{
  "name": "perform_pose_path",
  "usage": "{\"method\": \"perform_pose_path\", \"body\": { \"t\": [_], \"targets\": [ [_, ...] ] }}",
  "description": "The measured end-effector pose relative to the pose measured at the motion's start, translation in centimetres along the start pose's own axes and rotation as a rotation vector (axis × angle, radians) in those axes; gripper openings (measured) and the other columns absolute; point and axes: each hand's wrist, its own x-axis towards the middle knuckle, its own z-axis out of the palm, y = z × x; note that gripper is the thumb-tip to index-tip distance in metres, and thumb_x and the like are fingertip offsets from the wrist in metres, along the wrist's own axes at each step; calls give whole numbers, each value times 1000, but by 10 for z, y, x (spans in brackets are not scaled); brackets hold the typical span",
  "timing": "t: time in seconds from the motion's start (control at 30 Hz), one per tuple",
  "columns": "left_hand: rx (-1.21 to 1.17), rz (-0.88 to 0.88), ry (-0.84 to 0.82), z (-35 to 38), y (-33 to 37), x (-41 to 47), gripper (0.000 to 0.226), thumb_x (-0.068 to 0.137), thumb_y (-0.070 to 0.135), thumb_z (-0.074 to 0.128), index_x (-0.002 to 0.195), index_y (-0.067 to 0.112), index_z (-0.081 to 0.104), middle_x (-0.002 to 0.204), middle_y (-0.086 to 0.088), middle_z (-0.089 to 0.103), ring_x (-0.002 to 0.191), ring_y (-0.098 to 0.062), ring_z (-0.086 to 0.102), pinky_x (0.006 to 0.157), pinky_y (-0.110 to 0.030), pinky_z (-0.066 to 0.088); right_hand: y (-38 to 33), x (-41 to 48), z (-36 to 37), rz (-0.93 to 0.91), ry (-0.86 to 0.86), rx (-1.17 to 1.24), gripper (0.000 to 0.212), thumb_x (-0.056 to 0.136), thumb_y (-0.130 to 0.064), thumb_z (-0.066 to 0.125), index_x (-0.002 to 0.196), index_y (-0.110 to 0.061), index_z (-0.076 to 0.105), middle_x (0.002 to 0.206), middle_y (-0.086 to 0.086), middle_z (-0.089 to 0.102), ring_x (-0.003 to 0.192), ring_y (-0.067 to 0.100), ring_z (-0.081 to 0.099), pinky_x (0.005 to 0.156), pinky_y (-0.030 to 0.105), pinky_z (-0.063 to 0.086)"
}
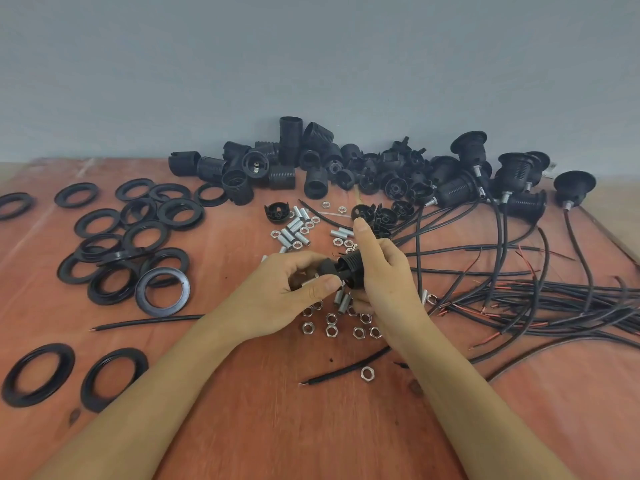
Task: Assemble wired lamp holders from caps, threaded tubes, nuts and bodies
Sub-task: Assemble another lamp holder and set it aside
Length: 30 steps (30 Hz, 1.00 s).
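Above the loose steel hex nuts on the reddish wooden table, the left hand pinches a black domed plastic cap, apparently with a short silver threaded tube in it. It meets the ribbed black plastic body, which the right hand wraps, index finger raised. Best to keep both parts on one axis and twist gently, wrists level.

Bare forearms, left hand and right hand bare too (nails short).
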Motion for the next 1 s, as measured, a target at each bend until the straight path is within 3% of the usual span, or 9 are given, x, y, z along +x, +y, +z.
{"method": "perform_pose_path", "body": {
  "t": [0.1, 0.17, 0.3, 0.47, 0.53, 0.67, 0.8, 1.0],
  "targets": [
    [29, -4, 6, -2, 0, 0, 26, 84, 43, 63, 106, 30, 68, 80, 12, 70, 67, 4, 60, 63, -9, 45, 1, 0, 0, 22, -6, -51, 45, 90, -62, 53, 81, -18, 47, 70, 6, 50, 52, 15, 47, 39, 21, 38],
    [26, -13, -6, -5, 1, 0, 26, 83, 44, 65, 104, 29, 69, 76, 7, 68, 63, 3, 59, 60, -9, 45, 0, -1, 0, 60, -41, -32, 45, 93, -60, 51, 84, -16, 46, 70, 8, 48, 43, 11, 41, 36, 18, 32],
    [-5, -20, -70, -7, 2, -1, 16, 84, 37, 69, 96, 27, 70, 68, 16, 64, 59, 3, 57, 57, -7, 42, -5, -2, 0, 171, -133, 37, 36, 97, -51, 48, 93, -15, 47, 58, 3, 48, 35, 7, 29, 34, 17, 20],
    [12, -39, -60, -4, 0, -1, 23, 84, 39, 66, 100, 24, 72, 74, 1, 67, 65, 0, 58, 61, -12, 45, -5, -4, -1, 129, -83, -24, 39, 99, -51, 43, 88, -14, 44, 75, 11, 45, 34, 5, 30, 34, 16, 21],
    [7, -46, -57, -4, 3, -1, 23, 84, 42, 64, 97, 24, 71, 69, 7, 65, 60, 2, 56, 58, -9, 42, -5, -5, -1, 120, -78, -31, 40, 99, -52, 42, 87, -14, 43, 72, 10, 44, 34, 5, 30, 34, 16, 21],
    [-41, -95, -109, -8, 5, -1, 28, 89, 44, 59, 96, 19, 69, 56, 19, 55, 49, 4, 49, 50, -6, 37, -7, -5, -1, 192, -126, 3, 48, 100, -54, 40, 81, -12, 53, 49, -4, 46, 33, 4, 28, 33, 15, 20],
    [-96, -109, -100, -8, 8, -1, 20, 87, 37, 60, 96, 20, 67, 57, 21, 59, 48, 6, 51, 49, -5, 38, -8, -4, -2, 164, -117, -33, 54, 98, -58, 42, 75, -14, 62, 57, -1, 44, 35, 5, 28, 34, 16, 21],
    [-58, -95, -90, -5, 7, -1, 17, 82, 35, 64, 94, 24, 68, 61, 20, 62, 52, 6, 55, 51, -4, 40, -1, -1, -3, 45, -28, -229, 64, 97, -61, 38, 89, 0, 58, 66, 5, 51, 48, 14, 44, 35, 17, 31]
  ]
}}
